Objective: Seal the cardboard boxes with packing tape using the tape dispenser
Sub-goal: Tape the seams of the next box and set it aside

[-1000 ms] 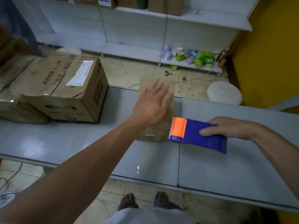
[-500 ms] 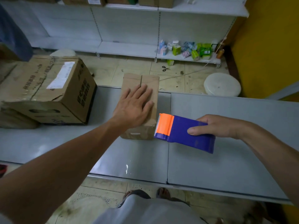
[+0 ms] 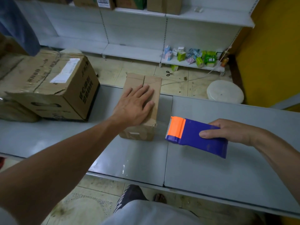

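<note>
Two cardboard boxes stand on the grey counter [image 3: 227, 176]. The large cardboard box [image 3: 48, 82], at left, carries a white label and dark printed characters; I cannot read either. The small cardboard box [image 3: 154, 88] has a pale patch on its near face, too small to read.

My left hand [image 3: 134, 108] lies flat on the small cardboard box's top, fingers straight across the flap seam. My right hand [image 3: 227, 130] grips the purple-and-orange tape dispenser [image 3: 191, 133] at its rear. The toothed edge points at the box's near right corner, just beside it and apart.

Half a second ago that edge sat against the corner; now a narrow gap shows.
</note>
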Demonstrator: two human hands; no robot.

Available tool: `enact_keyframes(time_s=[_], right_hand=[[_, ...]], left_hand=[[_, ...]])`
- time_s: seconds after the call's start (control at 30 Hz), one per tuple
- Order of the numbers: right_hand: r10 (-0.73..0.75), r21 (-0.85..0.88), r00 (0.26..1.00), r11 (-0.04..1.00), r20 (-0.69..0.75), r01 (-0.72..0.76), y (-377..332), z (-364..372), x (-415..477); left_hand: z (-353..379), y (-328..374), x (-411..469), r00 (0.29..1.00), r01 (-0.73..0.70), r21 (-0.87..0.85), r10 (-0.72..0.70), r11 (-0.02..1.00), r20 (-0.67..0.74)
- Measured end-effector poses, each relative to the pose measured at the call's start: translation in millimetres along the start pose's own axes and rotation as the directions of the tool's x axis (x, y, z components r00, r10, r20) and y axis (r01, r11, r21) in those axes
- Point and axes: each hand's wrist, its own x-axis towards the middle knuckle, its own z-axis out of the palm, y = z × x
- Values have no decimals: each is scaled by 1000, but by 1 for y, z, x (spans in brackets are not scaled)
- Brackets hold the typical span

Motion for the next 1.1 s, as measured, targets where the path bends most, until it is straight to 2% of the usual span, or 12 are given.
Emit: enact_keyframes(time_s=[0.17,0.4,0.47,0.5,0.57,0.6,0.67,0.73,0.8,0.93,1.0,1.1], right_hand=[[7,-47,999,999,-40,-8,-8,2,7],[11,-315,987,947,-163,-63,-64,9,16],[-32,-521,959,845,-280,-124,-77,16,28],[-50,-643,935,738,-352,-203,-76,17,28],[-75,-685,852,633,-518,-360,-51,1,23],[-39,-608,814,686,-580,-401,-38,-13,17],[15,-303,777,916,-629,-264,-7,-21,4],[-47,-280,751,942,-658,-185,19,0,4],[-153,-459,714,850,-683,-257,43,35,20],[-328,-491,570,857,-754,-157,78,67,52],[-459,-600,526,789,-716,-129,86,67,60],[-512,-692,569,707,-644,-147,92,61,65]], left_hand=[[1,0,1,1000,-6,3,6,1000,11],[2,1,-1,1000,-1,-7,1,1000,18],[2,1,-1,1000,-11,-9,11,1000,5],[1,2,-1,1000,-21,-5,21,1000,23],[0,1,-1,999,-27,13,26,1000,24],[-2,0,0,1000,-14,30,13,999,15],[2,-3,1,1000,-2,25,2,1000,15],[3,-2,0,1000,-12,33,11,999,18],[0,0,1,1000,-9,25,9,1000,12],[-1,1,-2,1000,2,18,-2,1000,13],[-2,2,-1,1000,4,12,-4,1000,19],[-1,1,-1,1000,9,6,-9,1000,24]])
